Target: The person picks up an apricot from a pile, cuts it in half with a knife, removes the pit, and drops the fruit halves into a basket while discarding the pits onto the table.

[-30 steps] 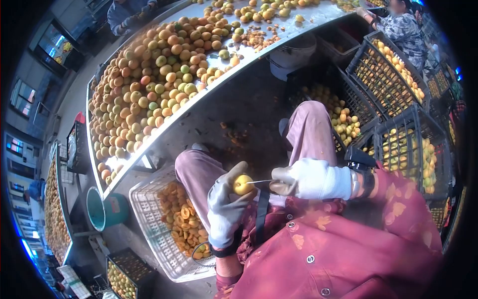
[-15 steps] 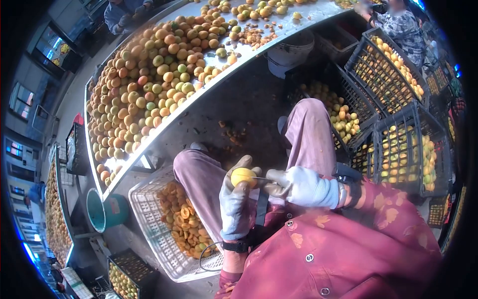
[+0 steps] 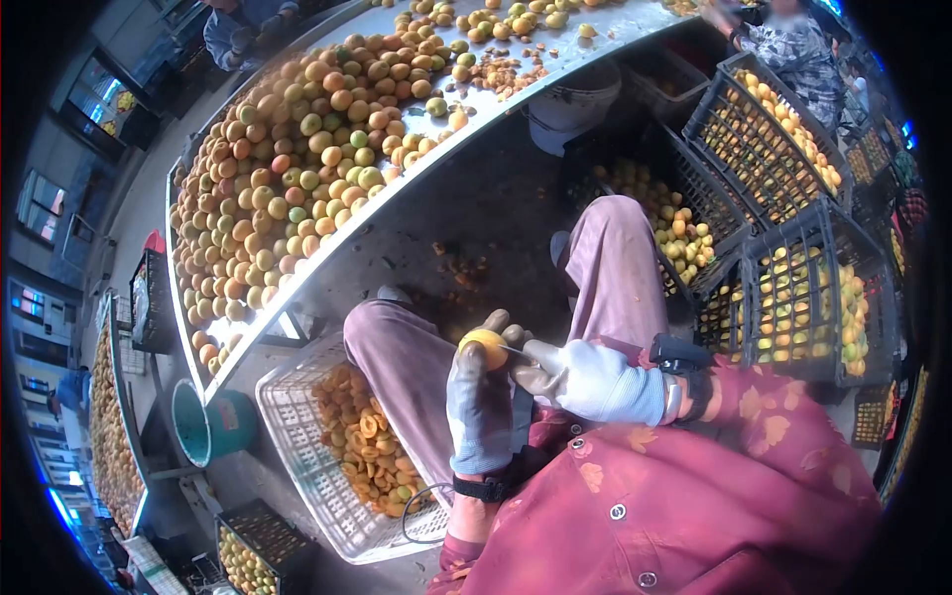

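A yellow-orange fruit (image 3: 483, 347) is held in my gloved left hand (image 3: 478, 397), its fingers wrapped round it above my lap. My gloved right hand (image 3: 585, 379) is closed on a small knife (image 3: 515, 351), whose thin blade meets the right side of the fruit. Most of the knife's handle is hidden by my fingers. Below and to the left of my left hand, a white plastic basket (image 3: 297, 466) holds many cut orange fruit halves (image 3: 369, 426).
A metal table (image 3: 476, 124) piled with whole fruit (image 3: 288, 178) spans the upper left. Black crates of fruit (image 3: 818, 297) stand at right, a green bucket (image 3: 230, 421) at left. A white bucket (image 3: 570, 111) is under the table. Co-workers (image 3: 793, 55) are beyond.
Both hands have shifted slightly to the right, and the fruit has turned a little in my left hand. My right hand has come closer to my left.
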Action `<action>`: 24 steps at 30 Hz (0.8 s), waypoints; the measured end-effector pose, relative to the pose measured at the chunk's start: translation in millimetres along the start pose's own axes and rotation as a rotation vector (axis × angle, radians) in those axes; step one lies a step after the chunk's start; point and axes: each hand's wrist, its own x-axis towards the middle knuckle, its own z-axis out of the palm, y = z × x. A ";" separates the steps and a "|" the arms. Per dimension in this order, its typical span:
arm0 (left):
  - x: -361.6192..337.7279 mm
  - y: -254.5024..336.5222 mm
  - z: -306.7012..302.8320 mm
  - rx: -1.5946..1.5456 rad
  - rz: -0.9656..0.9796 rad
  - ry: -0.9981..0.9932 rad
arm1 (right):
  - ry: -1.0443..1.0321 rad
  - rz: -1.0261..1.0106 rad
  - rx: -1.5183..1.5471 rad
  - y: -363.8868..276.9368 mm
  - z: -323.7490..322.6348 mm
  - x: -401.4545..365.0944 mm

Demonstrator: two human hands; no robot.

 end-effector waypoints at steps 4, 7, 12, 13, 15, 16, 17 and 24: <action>5.6 2.2 -13.8 0.314 0.045 -0.004 | -0.068 0.061 0.069 10.8 -1.7 11.2; 3.4 14.8 -1.9 0.620 0.096 0.022 | -0.064 -0.106 0.149 23.9 -1.3 17.9; 3.7 9.2 -2.7 0.672 0.243 0.059 | -0.300 0.141 0.349 -0.9 -31.3 15.5; 2.1 7.9 -0.6 0.676 0.245 0.047 | -0.370 0.172 0.335 2.1 -29.3 20.6; -0.8 5.6 4.2 0.580 0.235 0.059 | -0.434 0.199 0.316 0.4 -34.2 20.7; 0.8 2.5 0.7 0.518 0.250 0.059 | -0.395 0.169 0.291 -5.6 -40.5 13.2; 0.9 2.6 -0.4 0.521 0.251 0.053 | -0.355 0.139 0.266 -11.0 -46.6 7.7; 0.6 1.3 0.4 0.352 0.183 0.089 | -0.308 0.132 0.292 -7.0 -27.5 5.7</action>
